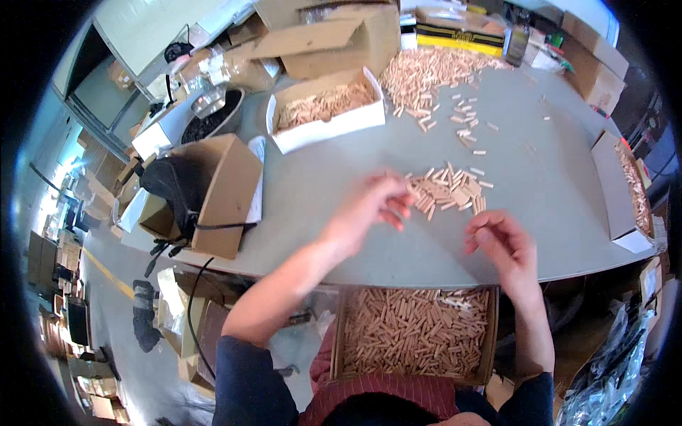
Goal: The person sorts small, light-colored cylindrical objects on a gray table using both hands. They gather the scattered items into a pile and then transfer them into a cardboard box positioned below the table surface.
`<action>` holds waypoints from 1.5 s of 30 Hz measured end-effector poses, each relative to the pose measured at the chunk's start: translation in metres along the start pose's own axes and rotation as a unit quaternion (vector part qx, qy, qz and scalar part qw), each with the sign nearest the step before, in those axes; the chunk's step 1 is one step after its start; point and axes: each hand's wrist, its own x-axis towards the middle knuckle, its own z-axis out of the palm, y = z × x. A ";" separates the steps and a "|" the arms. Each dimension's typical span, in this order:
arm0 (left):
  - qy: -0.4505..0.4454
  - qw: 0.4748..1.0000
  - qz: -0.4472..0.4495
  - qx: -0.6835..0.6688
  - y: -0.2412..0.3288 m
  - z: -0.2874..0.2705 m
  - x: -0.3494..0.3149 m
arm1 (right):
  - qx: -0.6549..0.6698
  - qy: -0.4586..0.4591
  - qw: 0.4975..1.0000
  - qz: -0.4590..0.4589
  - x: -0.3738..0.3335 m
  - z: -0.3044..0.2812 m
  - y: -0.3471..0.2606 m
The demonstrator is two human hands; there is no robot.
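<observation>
Nearer the body than the left hand (387, 200) and right hand (503, 245), a cardboard box (491, 334) holds wooden dowels (412, 334). Both curl loosely; whether they grip anything, I cannot tell. Just beyond, the worktop (550, 177) dowel pile (446, 190) should prove light, stiff, slippery: pinch mid-length.
</observation>
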 end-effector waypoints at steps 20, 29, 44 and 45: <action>0.118 0.976 0.088 0.160 -0.030 -0.015 -0.141 | -0.128 0.101 0.986 -0.033 -0.016 -0.030 0.037; -0.127 0.948 0.145 0.255 -0.067 -0.026 -0.212 | -0.205 0.118 0.971 -0.046 -0.017 -0.032 0.043; -0.372 0.911 -0.060 0.166 -0.098 -0.011 -0.284 | -0.189 0.109 0.975 -0.029 -0.009 -0.054 0.050; -0.374 0.910 -0.061 0.168 -0.100 -0.011 -0.283 | -0.183 0.109 0.977 -0.028 -0.008 -0.055 0.053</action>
